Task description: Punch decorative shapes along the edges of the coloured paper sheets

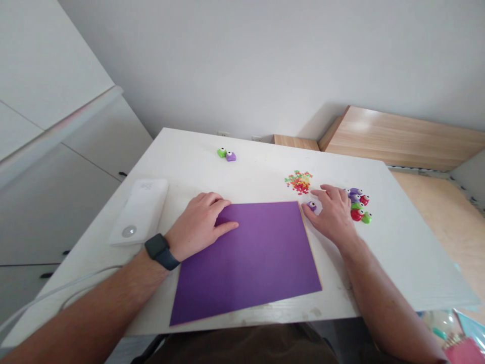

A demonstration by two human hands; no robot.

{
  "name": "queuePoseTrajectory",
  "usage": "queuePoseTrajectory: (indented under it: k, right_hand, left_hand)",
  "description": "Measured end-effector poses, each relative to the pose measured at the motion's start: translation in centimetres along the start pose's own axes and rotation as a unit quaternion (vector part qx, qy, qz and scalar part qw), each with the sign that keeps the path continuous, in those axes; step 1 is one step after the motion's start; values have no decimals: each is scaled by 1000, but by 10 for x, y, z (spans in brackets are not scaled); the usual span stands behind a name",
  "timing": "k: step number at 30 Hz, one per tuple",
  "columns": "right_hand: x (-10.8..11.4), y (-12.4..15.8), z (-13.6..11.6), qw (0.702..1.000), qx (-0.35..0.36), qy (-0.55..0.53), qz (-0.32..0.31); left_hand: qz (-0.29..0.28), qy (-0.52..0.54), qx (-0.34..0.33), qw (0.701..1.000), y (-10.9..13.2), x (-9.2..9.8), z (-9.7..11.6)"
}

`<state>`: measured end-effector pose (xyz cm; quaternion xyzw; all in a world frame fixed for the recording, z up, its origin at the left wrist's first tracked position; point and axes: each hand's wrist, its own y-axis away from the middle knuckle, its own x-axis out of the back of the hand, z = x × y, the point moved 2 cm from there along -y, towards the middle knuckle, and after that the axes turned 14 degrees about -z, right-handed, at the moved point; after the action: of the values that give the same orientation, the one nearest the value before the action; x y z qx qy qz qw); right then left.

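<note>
A purple sheet of paper (pixel 253 258) lies on the white table (pixel 397 253) in front of me, with more sheets under it showing at its right edge. My left hand (pixel 200 222), a dark watch on its wrist, rests flat on the sheet's upper left corner, fingers stretched out. My right hand (pixel 329 212) lies just past the sheet's upper right corner, thumb and forefinger closed around a small purple punch with an eye (pixel 312 205).
A cluster of small purple, red and green punches (pixel 359 206) sits right of my right hand. A heap of coloured paper bits (pixel 300 182) lies beyond it. Two more punches (pixel 226 153) stand far back. A white device (pixel 139 212) with a cable lies at left.
</note>
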<state>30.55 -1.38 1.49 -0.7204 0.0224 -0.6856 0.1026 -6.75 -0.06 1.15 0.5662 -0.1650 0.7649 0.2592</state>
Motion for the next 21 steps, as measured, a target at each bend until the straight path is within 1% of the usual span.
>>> queuePoseTrajectory:
  k: [5,9,14,18,21]
  right_hand:
    - [1,-2,9,998,-46,35,5]
    - [-4,-5,27,994,-99,44,14]
    - [-9,-8,47,986,-157,50,-6]
    - [-10,-10,51,986,-161,37,-14]
    - [-13,-12,51,990,-138,27,-17]
  left_hand:
    - [-3,-4,-2,1000,0,-1,0]
    - [-4,-5,-1,1000,0,-1,0]
    - [-2,-5,-3,1000,0,-1,-1]
    - [0,-7,-7,1000,0,-1,0]
    - [1,-6,-8,1000,0,-1,0]
